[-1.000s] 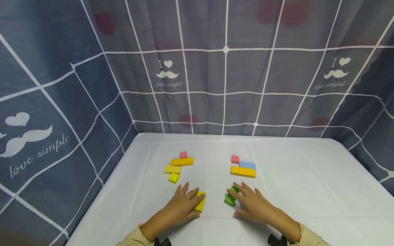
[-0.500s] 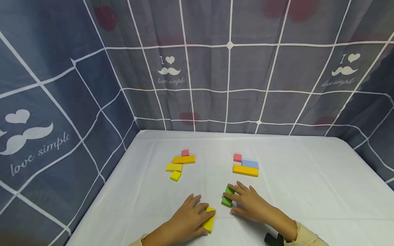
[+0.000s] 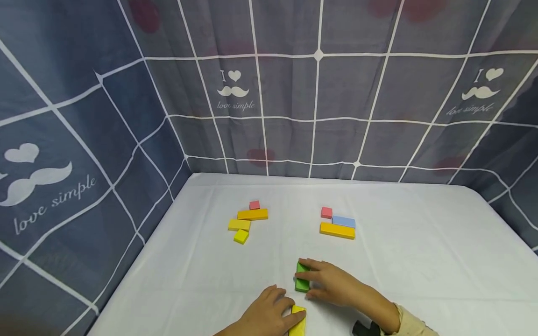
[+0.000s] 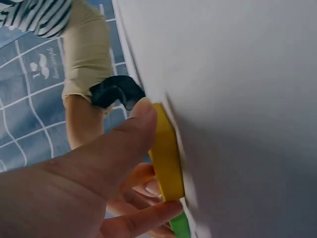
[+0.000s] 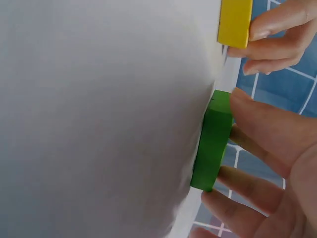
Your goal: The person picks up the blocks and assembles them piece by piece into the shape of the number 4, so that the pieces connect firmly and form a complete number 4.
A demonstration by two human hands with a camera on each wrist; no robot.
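Note:
Low in the head view, my left hand [image 3: 269, 313] holds a yellow block [image 3: 298, 323] by its ends. In the left wrist view, the thumb sits at one end of this yellow block [image 4: 166, 157] and a finger at the other. Just beyond and slightly right, my right hand [image 3: 338, 283] grips a green block [image 3: 302, 284] lying on the white cloth. The right wrist view has the thumb at one end of the green block [image 5: 213, 144] and a fingertip at the opposite end. The two blocks stand apart, one nearer than the other.
Farther left lie a small red block [image 3: 254, 205], an orange block [image 3: 252, 214], a yellow block [image 3: 239, 225] and a yellow cube [image 3: 241, 236]. Right of them are another red block [image 3: 326, 213], a blue block [image 3: 343, 221] and an orange bar [image 3: 337, 230]. Grey checked curtains [image 3: 290, 93] surround the table.
My left hand has moved the yellow block nearer and to the right. The right hand has brought the green block left and slightly nearer, turning it straighter. The far blocks keep their arrangement.

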